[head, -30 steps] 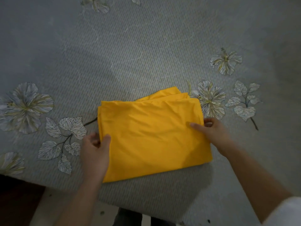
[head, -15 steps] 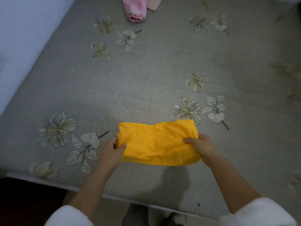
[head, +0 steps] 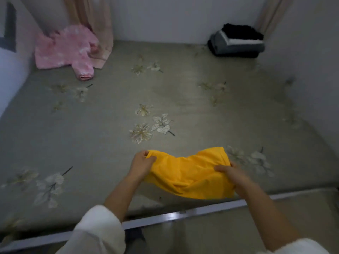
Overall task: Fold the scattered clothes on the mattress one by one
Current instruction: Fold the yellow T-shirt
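Right at the near edge of the mattress [head: 110,136], the folded yellow cloth [head: 190,173] hangs between the person's two hands and sags a little in the middle. The left hand [head: 142,165] grips the cloth's left end, fingers curled over the bunched corner with the thumb on the near side. The right hand [head: 232,174] holds the right end, thumb pressed across the top of the fabric and the other fingers tucked underneath, out of sight. A shadow lies on the mattress under the cloth's lower edge; whether the fabric touches the surface I cannot tell. Both forearms are bare, with white sleeves [head: 99,233] pushed up near the elbows.

The mattress is grey-green with pale printed flowers scattered over it. At the far left corner a pink top [head: 64,50] lies spread out unfolded, one sleeve pointing toward the middle, with the hem of a beige curtain [head: 93,21] draped against it. At the far right corner sits a stack of folded clothes [head: 236,41] — black on top, grey and white beneath. A pale strip of bed frame [head: 165,218] runs along the near side.
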